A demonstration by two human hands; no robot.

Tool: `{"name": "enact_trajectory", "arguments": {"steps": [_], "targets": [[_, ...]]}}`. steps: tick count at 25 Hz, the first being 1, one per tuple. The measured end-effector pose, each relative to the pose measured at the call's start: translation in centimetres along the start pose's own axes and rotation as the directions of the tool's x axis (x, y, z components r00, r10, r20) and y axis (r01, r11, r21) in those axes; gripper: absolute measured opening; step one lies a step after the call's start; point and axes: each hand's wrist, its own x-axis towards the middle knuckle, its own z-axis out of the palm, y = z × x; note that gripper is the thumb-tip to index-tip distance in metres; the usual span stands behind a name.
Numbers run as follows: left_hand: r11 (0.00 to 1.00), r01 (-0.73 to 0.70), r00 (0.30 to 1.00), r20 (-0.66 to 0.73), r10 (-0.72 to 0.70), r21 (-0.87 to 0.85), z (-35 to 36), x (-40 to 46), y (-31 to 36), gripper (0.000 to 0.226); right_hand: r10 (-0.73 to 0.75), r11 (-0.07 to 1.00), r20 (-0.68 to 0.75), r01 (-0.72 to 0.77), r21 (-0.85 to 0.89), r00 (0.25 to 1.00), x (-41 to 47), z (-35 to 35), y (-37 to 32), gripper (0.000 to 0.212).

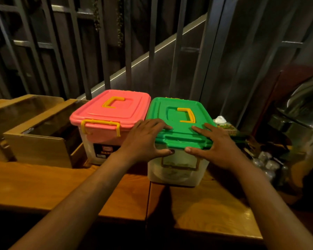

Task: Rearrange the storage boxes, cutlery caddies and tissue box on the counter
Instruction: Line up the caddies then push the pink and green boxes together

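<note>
Two clear storage boxes stand side by side on the wooden counter point(43, 186). The left box has a pink lid point(114, 109) with yellow handle and latch. The right box has a green lid point(179, 120) with a yellow handle. My left hand point(145, 139) grips the near left corner of the green lid, fingers on top and thumb under its front edge. My right hand point(217, 147) holds the near right corner the same way. A tissue box point(226, 127) with white tissue poking out sits just behind the green box on the right.
Two open wooden caddies point(36, 139) stand at the left of the pink box. Shiny metal pots point(307, 112) and small wrapped items point(267, 163) crowd the right side. Dark metal railings rise behind the counter.
</note>
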Motion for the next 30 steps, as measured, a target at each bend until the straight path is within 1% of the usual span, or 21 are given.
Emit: {"name": "enact_trajectory", "arguments": {"steps": [2,5,8,12,14,16,18,20,21,23,24,28,30], "targets": [[1.0,0.03,0.999,0.027,-0.03,0.004,0.1,0.6,-0.4,0.073,-0.002,1.0,-0.03,0.002,0.008,1.0,1.0,0.8,0.2,0.102],[0.997,0.043,0.995,0.085,-0.049,0.062,0.0,1.7,-0.9,0.073,0.016,1.0,-0.044,-0.015,0.024,0.999,2.5,1.2,0.5,0.105],[0.991,0.052,0.981,0.179,-0.073,0.122,-0.2,2.7,-1.2,0.073,0.032,0.999,-0.041,-0.031,0.021,0.999,3.6,1.5,0.8,0.105],[0.986,0.024,0.943,0.325,-0.077,0.165,-1.2,4.8,-1.6,0.079,0.031,0.999,-0.039,-0.03,0.015,0.999,4.7,1.7,1.0,0.103],[0.994,0.025,0.914,0.401,-0.065,0.105,-2.0,5.9,-2.6,0.082,0.026,0.999,-0.042,-0.025,0.021,0.999,5.1,1.5,1.1,0.105],[0.999,0.038,0.892,0.45,-0.046,0.027,-2.2,6.3,-3.7,0.082,0.029,0.999,-0.036,-0.028,0.02,0.999,5.3,1.5,1.1,0.105],[0.998,0.069,0.882,0.469,-0.056,-0.011,-2.0,6.2,-4.2,0.078,0.029,0.999,-0.033,-0.029,0.017,0.999,5.5,1.6,1.2,0.105],[0.992,0.118,0.862,0.501,-0.078,-0.048,-2.0,6.5,-4.1,0.07,0.027,1.0,-0.036,-0.027,0.015,0.999,5.6,1.5,1.3,0.105],[0.976,0.186,0.845,0.525,-0.099,-0.117,-2.2,6.8,-4.0,0.061,0.022,1.0,-0.037,-0.022,0.01,0.999,5.7,1.5,1.3,0.105],[0.884,0.368,0.804,0.575,-0.147,-0.288,-2.7,7.6,-3.9,0.046,0.014,1.0,-0.034,-0.014,-0.001,0.999,5.7,1.4,1.3,0.103],[0.845,0.414,0.795,0.586,-0.155,-0.338,-2.7,7.6,-4.0,0.044,0.013,1.0,-0.037,-0.013,0.005,0.999,5.7,1.4,1.2,0.103],[0.841,0.422,0.805,0.566,-0.176,-0.338,-2.5,7.4,-4.2,0.046,0.006,0.999,-0.059,-0.004,0.041,0.998,5.4,1.4,1.3,0.104],[0.831,0.443,0.806,0.555,-0.205,-0.336,-2.6,7.6,-3.9,0.044,-0.007,1.0,-0.063,0.008,0.024,0.998,5.4,1.5,1.2,0.103]]}}
